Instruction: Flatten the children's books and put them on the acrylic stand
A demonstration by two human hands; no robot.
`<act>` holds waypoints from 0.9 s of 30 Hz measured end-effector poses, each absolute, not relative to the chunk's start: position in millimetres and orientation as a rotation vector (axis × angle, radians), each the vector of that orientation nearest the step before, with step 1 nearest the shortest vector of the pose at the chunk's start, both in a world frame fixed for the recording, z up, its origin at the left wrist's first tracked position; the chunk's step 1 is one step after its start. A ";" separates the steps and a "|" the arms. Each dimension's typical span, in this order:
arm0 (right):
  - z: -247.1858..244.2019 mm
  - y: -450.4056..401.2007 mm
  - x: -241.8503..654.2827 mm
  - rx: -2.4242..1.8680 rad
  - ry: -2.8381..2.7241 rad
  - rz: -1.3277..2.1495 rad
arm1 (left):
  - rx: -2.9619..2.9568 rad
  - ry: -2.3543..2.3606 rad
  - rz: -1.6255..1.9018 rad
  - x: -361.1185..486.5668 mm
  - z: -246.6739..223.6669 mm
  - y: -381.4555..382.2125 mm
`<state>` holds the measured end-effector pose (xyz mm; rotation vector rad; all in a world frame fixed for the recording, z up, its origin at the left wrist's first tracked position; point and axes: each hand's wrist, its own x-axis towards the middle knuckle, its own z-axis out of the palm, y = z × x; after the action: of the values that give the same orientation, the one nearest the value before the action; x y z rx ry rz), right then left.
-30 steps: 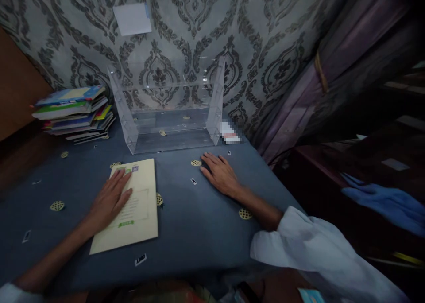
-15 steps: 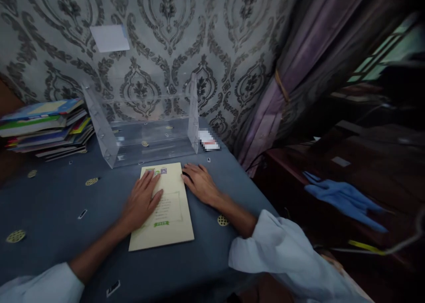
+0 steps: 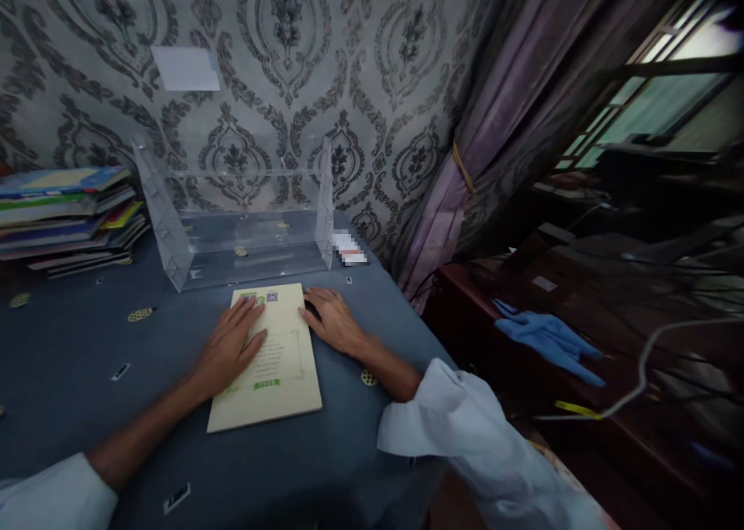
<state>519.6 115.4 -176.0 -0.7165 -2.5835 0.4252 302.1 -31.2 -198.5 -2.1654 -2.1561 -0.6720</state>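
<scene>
A cream-coloured booklet (image 3: 273, 402) with green marks, small print and a square code near its top lies flat on the blue-grey tabletop (image 3: 342, 460). My left hand (image 3: 229, 348) rests on its left side, fingers spread and palm down. At the upper right edge of the booklet is my right hand (image 3: 332, 318), its thumb touching the edge and its fingers apart over the tabletop. Just behind the booklet stands a clear plastic rack (image 3: 256, 247), with nothing on its tiers.
Stacked books (image 3: 70, 212) lie at the left. A small white item (image 3: 349, 249) sits right of the rack. Beyond the table's right edge are a purple curtain (image 3: 442, 220), a blue glove (image 3: 546, 336) and cables on a dark red surface.
The whole view has shifted, so the booklet, rack and hands appear a little farther left. Both hands keep their places at the booklet.
</scene>
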 end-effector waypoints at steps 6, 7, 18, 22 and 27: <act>-173.5 113.2 518.0 -0.749 -2.582 0.419 | -2.209 -2.122 -0.686 299.4 -195.6 -31.6; -173.2 112.8 517.7 -0.752 -2.582 0.416 | -2.227 -2.117 -0.690 298.3 -194.3 -31.7; -178.0 117.4 518.1 -0.711 -2.616 0.458 | -2.252 -2.173 -0.641 300.8 -183.4 -33.1; -177.1 117.8 517.8 -0.715 -2.661 0.453 | -2.201 -2.179 -0.626 302.9 -186.3 -31.9; -178.1 118.3 514.5 -0.761 -2.692 0.471 | -2.128 -2.176 -0.571 302.8 -188.8 -31.5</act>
<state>514.5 118.3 -178.1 -0.7610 -2.6918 0.4705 302.8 -31.5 -188.8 -2.1281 -2.1756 -0.5712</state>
